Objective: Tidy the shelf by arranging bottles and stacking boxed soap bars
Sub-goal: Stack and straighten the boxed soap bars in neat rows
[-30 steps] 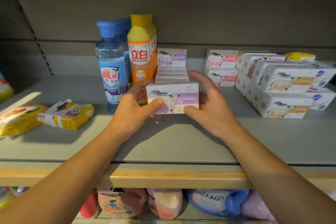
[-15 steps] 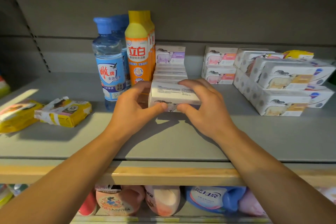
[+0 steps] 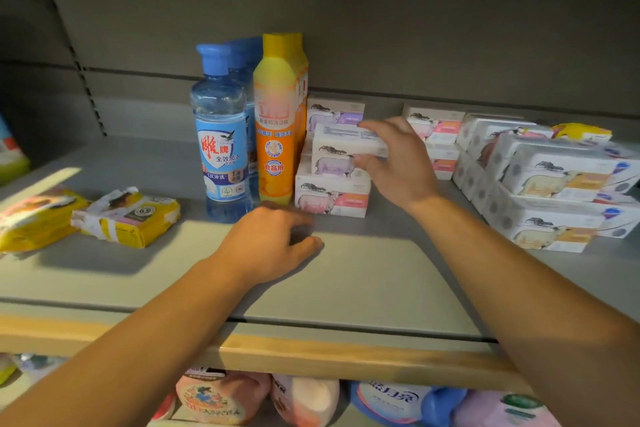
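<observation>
Right hand (image 3: 398, 163), centre-right of frame, pinches a purple soap box (image 3: 341, 152) by its right end, thumb under, fingers over the top edge. Box sits at the top of a short stack just right of the orange bottle (image 3: 277, 121), centre of frame; a pink box (image 3: 332, 198) lies at the stack's front foot on the shelf (image 3: 363, 281). Another purple box (image 3: 334, 111) stands behind, against the back wall. Left hand (image 3: 273, 246), lower centre, holds nothing; fingers loosely curled, resting low on the shelf in front of the blue bottle (image 3: 221, 135). Step in hand, as I read it: seating the held box on the stack. To do it well: lower it flat, not end-first, so it does not tip the boxes beneath; square its long edge with the one below and its left end against the orange bottle without nudging the bottle. Whether it already bears on the stack or hangs just above, cannot tell. Release only once it lies level. Left hand could steady the pink box in front if the stack shifts. More boxes (image 3: 561, 191) stacked at right; yellow packets (image 3: 128, 215) loose at left, well apart.
</observation>
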Motion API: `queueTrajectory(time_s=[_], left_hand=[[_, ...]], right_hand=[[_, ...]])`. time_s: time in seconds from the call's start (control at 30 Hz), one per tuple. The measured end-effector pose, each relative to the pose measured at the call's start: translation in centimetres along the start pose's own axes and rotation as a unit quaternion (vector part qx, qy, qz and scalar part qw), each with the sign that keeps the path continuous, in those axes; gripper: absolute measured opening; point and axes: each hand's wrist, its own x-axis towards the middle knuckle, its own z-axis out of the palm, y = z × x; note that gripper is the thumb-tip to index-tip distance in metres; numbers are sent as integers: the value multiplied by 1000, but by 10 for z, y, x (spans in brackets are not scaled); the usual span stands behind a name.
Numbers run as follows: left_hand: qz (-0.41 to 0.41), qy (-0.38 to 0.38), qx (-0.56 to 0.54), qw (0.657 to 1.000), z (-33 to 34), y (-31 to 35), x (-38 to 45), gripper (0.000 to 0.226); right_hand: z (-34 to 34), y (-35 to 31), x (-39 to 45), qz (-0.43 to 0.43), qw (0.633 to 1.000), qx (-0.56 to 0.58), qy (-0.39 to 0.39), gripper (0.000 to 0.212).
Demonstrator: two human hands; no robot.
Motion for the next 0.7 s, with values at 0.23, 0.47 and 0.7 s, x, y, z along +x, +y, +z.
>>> queueTrajectory(time_s=[0.23,0.47,0.7], left_hand=[[9,-5,-8,1000,2,-2,0,31],[5,31,10,999,5,-1,1,33],[5,42,2,999,7,-3,4,29]], right_hand=[[28,18,48,-14,997,-71,-5,47],[49,32,87,-35,981,-192,15,45],[60,34,112,-34,972,-232,9,38]])
